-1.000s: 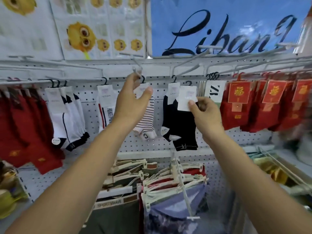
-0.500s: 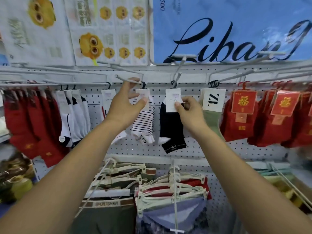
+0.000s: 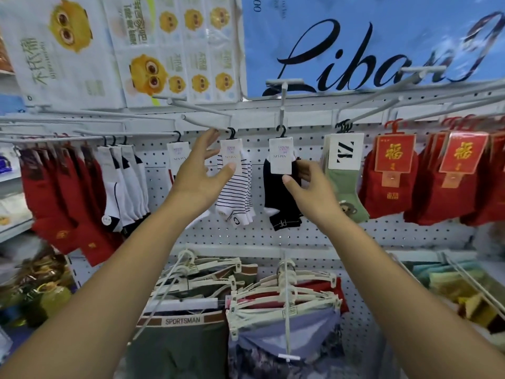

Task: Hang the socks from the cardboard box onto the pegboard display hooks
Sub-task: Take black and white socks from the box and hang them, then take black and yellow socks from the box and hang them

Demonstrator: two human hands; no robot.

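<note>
**Hanging of black pair looks done; hands backing off**

Black sock pair [image 3: 278, 198] is now carried by its own hanger clip [image 3: 281, 130] on the peg hook [image 3: 282, 105], against the pegboard [image 3: 308, 233], between the striped sock pair [image 3: 237, 192] and the green socks [image 3: 344, 192]. A second ago it was held up in the right hand, off the hook; half a second ago its header card [image 3: 281, 155] was pinched while the clip was seated.

Right hand [image 3: 310, 184]: thumb [image 3: 287, 179] is seen just under the card's lower edge, fingers curled at the sock's right side. Whether the pair is gripped or already let go cannot be told.

Left hand [image 3: 200, 173]: released, fingers spread, thumb in front of the striped pair's card. Contact cannot be confirmed. Earlier it was closed near the tip of the neighbouring hook; that hold is dropped.

Judgement: this pair is placed and hangs straight. The next pair has to be fetched from the cardboard box, which is not in view. Snag risk is judged low if the right hand is drawn back clear of the card.
</note>
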